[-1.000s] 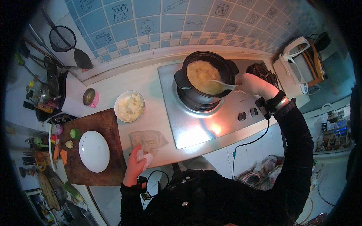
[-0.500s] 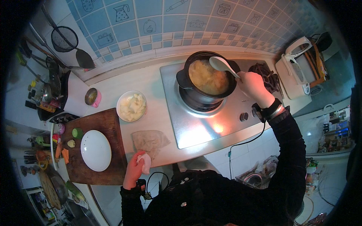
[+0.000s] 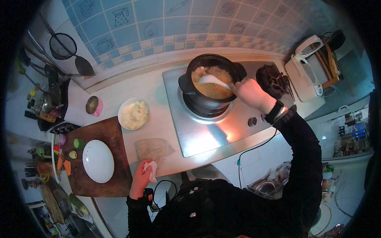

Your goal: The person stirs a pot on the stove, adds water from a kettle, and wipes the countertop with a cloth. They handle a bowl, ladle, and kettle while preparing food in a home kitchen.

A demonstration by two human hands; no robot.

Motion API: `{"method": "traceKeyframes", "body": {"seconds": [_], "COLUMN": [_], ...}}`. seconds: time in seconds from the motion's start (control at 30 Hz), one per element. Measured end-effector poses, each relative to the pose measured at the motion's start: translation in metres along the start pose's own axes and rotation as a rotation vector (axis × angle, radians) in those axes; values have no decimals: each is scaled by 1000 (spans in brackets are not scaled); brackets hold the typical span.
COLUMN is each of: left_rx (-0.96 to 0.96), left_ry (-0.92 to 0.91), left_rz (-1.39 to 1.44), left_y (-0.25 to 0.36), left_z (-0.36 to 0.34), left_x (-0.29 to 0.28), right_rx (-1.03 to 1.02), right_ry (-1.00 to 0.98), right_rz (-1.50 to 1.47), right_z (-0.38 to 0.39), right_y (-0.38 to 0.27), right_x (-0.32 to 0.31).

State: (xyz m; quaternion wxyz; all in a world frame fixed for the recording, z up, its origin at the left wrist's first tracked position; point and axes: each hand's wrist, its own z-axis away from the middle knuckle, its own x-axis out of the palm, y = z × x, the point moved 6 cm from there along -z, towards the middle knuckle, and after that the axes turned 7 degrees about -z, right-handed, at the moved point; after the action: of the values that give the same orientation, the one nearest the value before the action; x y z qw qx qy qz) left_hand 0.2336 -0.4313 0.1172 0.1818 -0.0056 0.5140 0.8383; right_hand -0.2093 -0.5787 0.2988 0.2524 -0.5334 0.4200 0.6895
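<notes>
My right hand (image 3: 251,94) is closed round the handle of a white ladle (image 3: 214,81), whose bowl is down at the food in a black pot (image 3: 185,84). Yellowish broth with pale chunks (image 3: 216,92) fills the pot, which stands on the left burner of a steel stove (image 3: 190,139). By the counter's front edge my left hand (image 3: 139,179) grips a pink cloth (image 3: 151,171), which hangs partly out of the fingers. Left of the stove sits a white bowl of pale cut pieces (image 3: 134,114).
On the brown cutting board (image 3: 121,158) lie an oval white plate (image 3: 98,161), a green vegetable piece (image 3: 79,143) and orange carrot pieces (image 3: 67,167). A pink-handled cup (image 3: 93,105) stands behind it. The second burner (image 3: 274,80) and a white appliance (image 3: 303,79) are at the right.
My right hand has moved the ladle left and down, from the pot's far right rim to the food's surface. My left hand keeps hold of the cloth. The whole view has shifted slightly.
</notes>
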Motion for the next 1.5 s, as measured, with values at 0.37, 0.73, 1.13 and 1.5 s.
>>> {"method": "traceKeyframes", "body": {"seconds": [0.37,0.73,1.13,1.5], "left_rx": [26,-1,26,34], "left_ry": [2,88,-11,0], "left_rz": [-63,-95,-11,-57], "left_y": [9,4,8,11], "left_z": [5,26,2,7], "left_x": [3,-8,5,5], "right_rx": [300,154,-267,-174], "right_ry": [151,26,45,164], "right_rz": [-155,-146,7,198], "right_z": [2,-43,14,-25], "right_y": [16,-14,-17,-26], "right_x": [-6,18,-31,-4]}}
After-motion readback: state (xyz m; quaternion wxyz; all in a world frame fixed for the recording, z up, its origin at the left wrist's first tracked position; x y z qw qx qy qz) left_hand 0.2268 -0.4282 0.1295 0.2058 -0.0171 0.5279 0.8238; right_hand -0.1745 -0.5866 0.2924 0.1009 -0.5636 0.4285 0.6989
